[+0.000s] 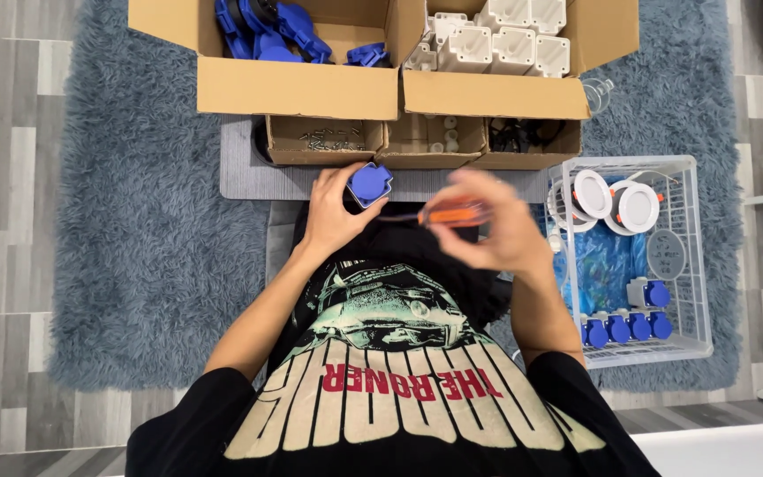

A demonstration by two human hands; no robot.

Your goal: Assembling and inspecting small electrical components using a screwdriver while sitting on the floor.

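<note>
Seen from overhead, a person in a black printed shirt sits on a shaggy grey-blue rug [134, 247], arms stretched forward over a small grey mat [249, 177]. Their left hand [333, 212] is clenched around a blue socket cover [370, 184], holding it up over the near edge of the mat with its face turned toward the tool, seemingly to steady it. Their right hand [496, 225], blurred with motion, is closed on an orange-handled screwdriver [448, 212], whose thin shaft points left toward the blue part; whether the tip touches it cannot be told.

Just beyond the hands stand three small open cardboard trays in a row: the left one [324, 141] holds screws, the middle one [434, 140] small pale pieces, the right one [527, 140] dark parts, all within easy reach. Farther off are two large open boxes, one [298, 88] with blue parts on the left, one [496, 93] with white housings on the right.

To the right, near the person's elbow, a clear plastic crate [695, 256] holds round white fittings [615, 199] at its far end and a row of blue-and-grey assembled sockets [624, 327] at its near end, apparently finished pieces kept apart.
</note>
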